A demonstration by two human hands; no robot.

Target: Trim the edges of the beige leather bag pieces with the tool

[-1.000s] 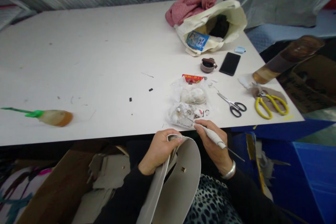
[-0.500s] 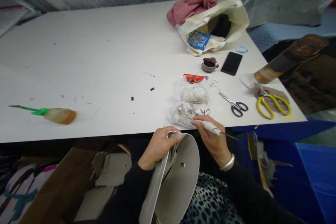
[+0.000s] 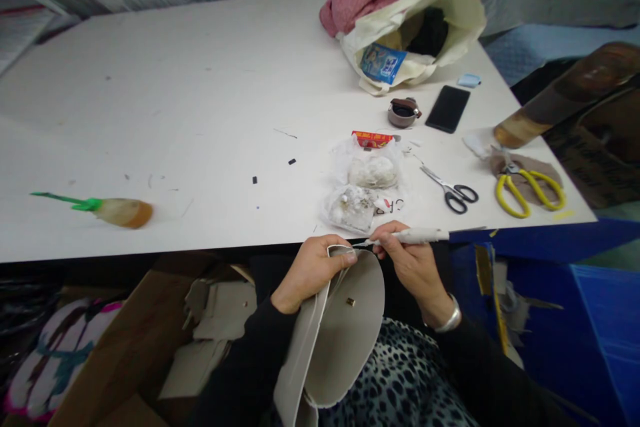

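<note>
Grey sheet (image 3: 345,327), folded into a loop with a small metal stud (image 3: 351,302) on its inner face, hangs in the person's lap just below the near edge of the table (image 3: 200,113). The left hand (image 3: 310,270) comes up from the lower left in a black sleeve, wrist bent, and grips the sheet's top fold with the thumb on the near side. The right hand (image 3: 407,263), a silver bangle at its wrist, is just to the right of it. Its fingers pinch a white-handled tool (image 3: 420,235), which lies almost level along the table's near edge with its thin tip pointing left at the fold by the left thumb. Half a second ago the tool sloped down to the right with a metal spike showing past the hand; now it is flat and its handle sticks out to the right. The left hand's hold on the fold has not changed, and both hands sit slightly closer together. On the table near the edge, right above the hands, lie two plastic bags (image 3: 360,193), with black scissors (image 3: 453,190) and yellow scissors (image 3: 530,190) further right. A green-handled brush (image 3: 107,209) lies on the table well to the left.
</note>
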